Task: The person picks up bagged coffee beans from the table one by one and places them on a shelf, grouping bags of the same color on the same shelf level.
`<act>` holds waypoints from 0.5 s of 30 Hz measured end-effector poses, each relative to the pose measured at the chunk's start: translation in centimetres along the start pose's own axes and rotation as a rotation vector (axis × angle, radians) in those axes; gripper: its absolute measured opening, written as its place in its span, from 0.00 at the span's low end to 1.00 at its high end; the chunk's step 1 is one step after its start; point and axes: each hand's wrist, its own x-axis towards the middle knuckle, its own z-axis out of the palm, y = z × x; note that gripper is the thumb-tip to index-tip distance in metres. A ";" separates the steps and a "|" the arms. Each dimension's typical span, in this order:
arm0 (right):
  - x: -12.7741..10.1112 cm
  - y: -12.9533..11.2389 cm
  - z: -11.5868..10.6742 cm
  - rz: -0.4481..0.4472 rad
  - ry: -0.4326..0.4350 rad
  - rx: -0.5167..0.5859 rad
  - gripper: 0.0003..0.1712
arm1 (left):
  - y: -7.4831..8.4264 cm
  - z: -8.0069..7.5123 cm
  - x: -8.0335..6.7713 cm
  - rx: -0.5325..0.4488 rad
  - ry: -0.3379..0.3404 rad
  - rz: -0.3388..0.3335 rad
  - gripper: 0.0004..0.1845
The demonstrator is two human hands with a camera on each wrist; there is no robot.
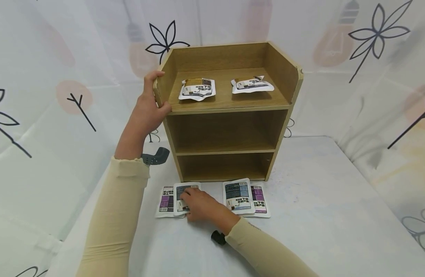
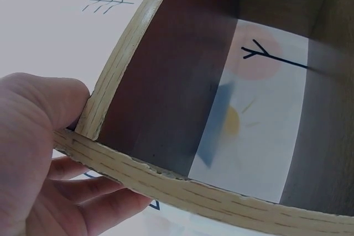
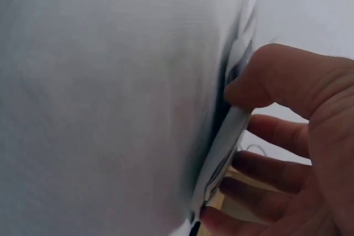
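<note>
My left hand (image 1: 148,113) grips the upper left side of a small wooden shelf unit (image 1: 229,111). In the left wrist view its thumb and fingers wrap the panel edge (image 2: 127,164). Down on the table, my right hand (image 1: 203,207) holds the left blue-grey pouch (image 1: 179,190), with thumb and fingers at its edge. That pouch (image 3: 218,153) appears nearly edge-on in the right wrist view. It overlaps a purple-labelled pouch (image 1: 165,202) at its left. To the right, another blue-grey pouch (image 1: 238,196) overlaps a second purple-labelled pouch (image 1: 260,200).
Two white pouches with brown tops, a left one (image 1: 197,89) and a right one (image 1: 252,85), sit on the top shelf. The unit stands on a white table (image 1: 312,215), before a patterned curtain (image 1: 219,23). Wrist cameras jut from both wrists.
</note>
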 end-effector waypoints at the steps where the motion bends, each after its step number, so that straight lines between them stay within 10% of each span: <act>1: -0.1 0.0 -0.1 -0.002 -0.006 -0.008 0.33 | 0.0 0.0 0.0 0.001 0.001 0.002 0.39; 15: -1.5 0.3 -1.5 -0.048 0.092 0.019 0.19 | 0.1 0.0 -0.1 0.011 0.000 -0.009 0.39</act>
